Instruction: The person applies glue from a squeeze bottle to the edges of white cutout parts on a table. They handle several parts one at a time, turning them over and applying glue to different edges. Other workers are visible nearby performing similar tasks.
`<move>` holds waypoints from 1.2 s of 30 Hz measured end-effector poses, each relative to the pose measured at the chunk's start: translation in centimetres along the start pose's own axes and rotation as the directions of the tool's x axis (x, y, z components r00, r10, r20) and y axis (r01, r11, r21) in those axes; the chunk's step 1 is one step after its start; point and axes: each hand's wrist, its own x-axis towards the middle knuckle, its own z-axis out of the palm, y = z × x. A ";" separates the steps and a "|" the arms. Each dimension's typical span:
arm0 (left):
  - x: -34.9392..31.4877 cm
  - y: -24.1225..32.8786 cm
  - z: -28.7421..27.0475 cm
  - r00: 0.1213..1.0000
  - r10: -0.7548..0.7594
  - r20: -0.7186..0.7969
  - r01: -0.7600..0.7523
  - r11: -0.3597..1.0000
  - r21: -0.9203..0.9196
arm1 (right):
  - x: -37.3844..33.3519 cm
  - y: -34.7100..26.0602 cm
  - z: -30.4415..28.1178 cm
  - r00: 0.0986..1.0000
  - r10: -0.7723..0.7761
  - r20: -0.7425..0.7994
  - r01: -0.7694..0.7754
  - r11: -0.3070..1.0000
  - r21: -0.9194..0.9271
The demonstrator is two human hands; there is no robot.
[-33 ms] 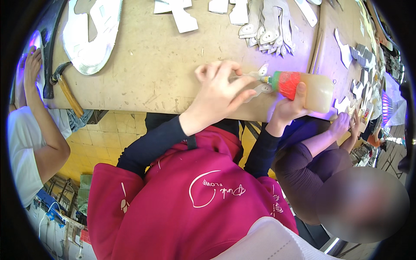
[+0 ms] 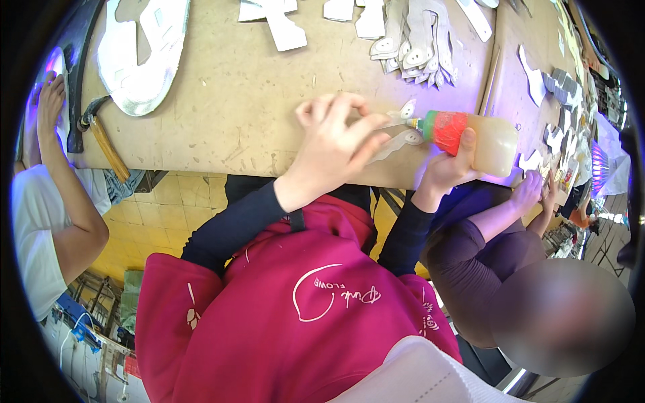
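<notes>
My right hand (image 2: 449, 164) is wrapped round a squeeze bottle (image 2: 496, 144) of cloudy, pale liquid, with a red wrap and a green neck. The bottle lies tilted on its side, its thin nozzle pointing left at a pale grey cut piece (image 2: 406, 138) with a forked end and small holes. Over the left part of that piece hovers or rests my left hand (image 2: 336, 138), its thumb and forefinger stretched out apart and the other fingers bent. Whether its fingertips touch the piece is hidden.
A bunch of similar grey pieces (image 2: 420, 40) lies at the back of the table (image 2: 235, 87). White cut pieces (image 2: 287, 30) are near it. At left are a shiny curved plate (image 2: 151, 87) and a wooden-handled hammer (image 2: 109, 149). Co-workers sit on both sides, one's hands (image 2: 527, 191) close at right.
My left hand has shifted slightly left, away from the nozzle, and more of the grey piece shows. My right hand and the bottle have barely moved.
</notes>
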 end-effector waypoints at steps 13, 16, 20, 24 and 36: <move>0.3 -2.5 -1.5 0.996 -0.084 -0.034 0.081 0.994 -0.070 | -1.1 0.5 0.9 0.997 -0.043 -0.065 0.041 0.998 -0.040; 0.4 -2.6 -1.6 0.998 -0.064 -0.027 0.063 0.997 -0.047 | -1.4 0.5 1.0 0.998 -0.045 -0.055 0.043 0.999 -0.025; 0.5 -2.5 -1.7 0.998 -0.058 -0.027 0.056 0.996 -0.073 | -1.8 0.5 1.2 0.998 -0.048 -0.030 0.048 0.999 -0.002; 0.5 -2.6 -1.7 0.997 -0.070 -0.042 0.065 0.991 -0.114 | -2.4 0.3 1.4 0.999 -0.033 -0.024 0.033 0.999 -0.010; 0.5 -3.0 -1.5 0.992 -0.076 -0.097 0.058 0.983 -0.173 | -3.5 0.0 2.5 0.997 -0.071 0.001 0.071 0.997 0.014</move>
